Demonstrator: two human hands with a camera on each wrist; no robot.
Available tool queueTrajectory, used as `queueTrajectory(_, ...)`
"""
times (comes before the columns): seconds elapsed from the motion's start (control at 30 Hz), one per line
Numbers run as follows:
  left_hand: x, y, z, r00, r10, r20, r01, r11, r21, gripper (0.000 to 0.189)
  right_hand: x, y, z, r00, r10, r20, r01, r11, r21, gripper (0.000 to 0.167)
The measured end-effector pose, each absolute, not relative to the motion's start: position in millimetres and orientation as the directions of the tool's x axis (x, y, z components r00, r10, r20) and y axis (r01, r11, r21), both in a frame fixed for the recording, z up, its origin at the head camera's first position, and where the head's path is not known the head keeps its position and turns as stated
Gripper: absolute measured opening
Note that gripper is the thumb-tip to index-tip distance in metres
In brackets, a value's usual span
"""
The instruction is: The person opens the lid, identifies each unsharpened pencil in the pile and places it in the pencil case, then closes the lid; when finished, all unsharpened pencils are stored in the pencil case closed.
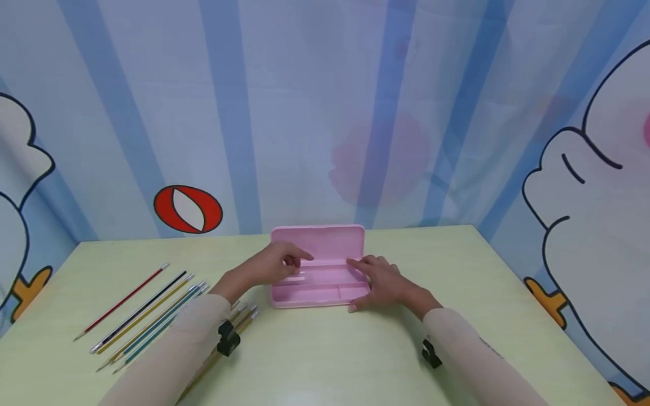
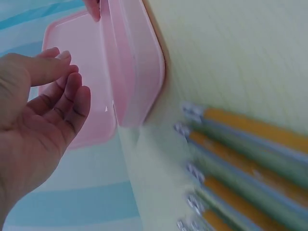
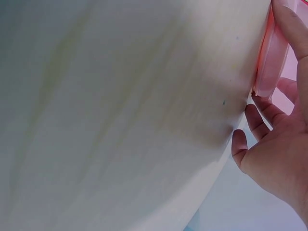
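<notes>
A pink pencil case (image 1: 315,294) lies on the table with its lid (image 1: 317,242) raised at the back. Low walls divide its tray into compartments, and no pencil shows in them. Over the left part of the case is my left hand (image 1: 278,264), its fingers loosely curled and nothing visible between them; the left wrist view shows the palm (image 2: 33,139) beside the case. My right hand (image 1: 385,282) grips the case's right end, thumb at the front corner and index finger over the side near the hinge. In the right wrist view the thumb (image 3: 291,26) lies along the pink wall.
Several pencils lie at the left of the table, among them a red one (image 1: 124,300) and a black one (image 1: 142,310). More yellow pencils (image 2: 250,168) lie partly under my left forearm, eraser ends towards the case. A patterned curtain (image 1: 304,113) hangs behind the table.
</notes>
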State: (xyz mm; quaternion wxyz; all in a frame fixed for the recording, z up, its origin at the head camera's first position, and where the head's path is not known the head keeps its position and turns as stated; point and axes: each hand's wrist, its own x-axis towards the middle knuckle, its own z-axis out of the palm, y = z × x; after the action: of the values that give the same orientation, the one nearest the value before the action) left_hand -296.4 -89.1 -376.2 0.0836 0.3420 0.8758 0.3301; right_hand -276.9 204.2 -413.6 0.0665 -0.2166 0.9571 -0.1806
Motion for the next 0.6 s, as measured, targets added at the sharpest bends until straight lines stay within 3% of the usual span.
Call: queueTrajectory(0.6,-274.2,-163.6,-374.4,-0.842,0.539,0.013,0.416,0.634,0.652,0.040,-279.7,206.5,-418.8,-0.892,-0.451,-0.025,-0.413,0.838,-0.357,0.105)
